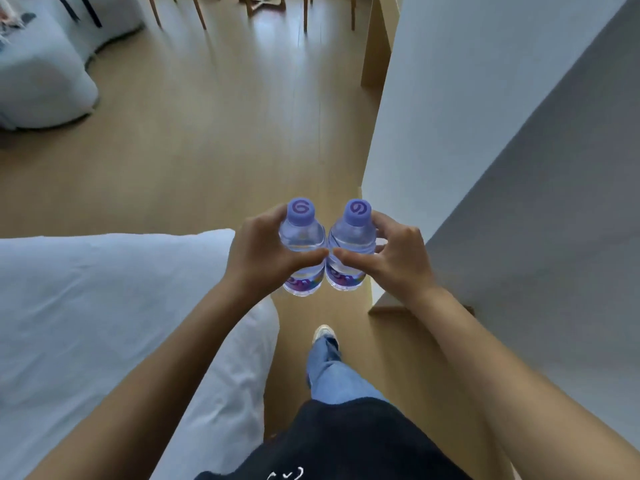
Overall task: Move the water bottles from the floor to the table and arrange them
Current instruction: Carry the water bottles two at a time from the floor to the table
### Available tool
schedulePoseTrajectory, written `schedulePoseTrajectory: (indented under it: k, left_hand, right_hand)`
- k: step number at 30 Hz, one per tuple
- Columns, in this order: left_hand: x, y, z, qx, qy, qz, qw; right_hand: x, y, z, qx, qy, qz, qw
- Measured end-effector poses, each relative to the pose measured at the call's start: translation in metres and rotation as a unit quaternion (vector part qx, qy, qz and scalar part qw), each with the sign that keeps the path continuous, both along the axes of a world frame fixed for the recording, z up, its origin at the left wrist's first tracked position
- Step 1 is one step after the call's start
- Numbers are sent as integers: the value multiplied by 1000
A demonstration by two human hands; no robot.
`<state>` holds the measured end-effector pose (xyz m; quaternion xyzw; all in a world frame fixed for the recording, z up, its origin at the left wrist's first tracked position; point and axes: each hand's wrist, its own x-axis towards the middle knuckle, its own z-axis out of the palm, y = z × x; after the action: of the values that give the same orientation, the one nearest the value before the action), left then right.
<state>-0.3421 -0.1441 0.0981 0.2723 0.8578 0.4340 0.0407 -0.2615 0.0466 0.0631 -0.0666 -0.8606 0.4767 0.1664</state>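
Observation:
Two small clear water bottles with purple caps and purple labels are held upright side by side, touching, above the wooden floor. My left hand (261,252) grips the left bottle (302,237) around its shoulder. My right hand (388,256) grips the right bottle (351,237) the same way. My thumbs nearly meet in front of the bottles. The table (485,116), covered in a white-grey cloth, stands just to the right of the bottles.
A bed with white bedding (104,306) lies on the left, and another white bed (38,74) at the far left. Wooden chair legs (201,12) stand at the far end of the floor (225,116). My leg in jeans and shoe (325,355) stand below the bottles.

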Motion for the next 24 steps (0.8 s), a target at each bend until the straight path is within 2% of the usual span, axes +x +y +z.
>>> schedulePoseTrajectory:
  k: [6, 11, 17, 24]
  left_hand:
    - [-153, 65, 20, 2, -1, 18, 1000]
    - [-271, 110, 20, 10, -32, 41, 999]
    - [-434, 168, 2, -2, -37, 12, 999]
    - [-603, 239, 12, 9, -57, -44, 997]
  right_hand:
    - [-155, 64, 17, 0, 19, -2, 1000]
    - [-273, 107, 14, -41, 6, -40, 998]
    - [-421, 154, 5, -34, 8, -71, 997]
    - [-570, 215, 21, -33, -4, -116, 993]
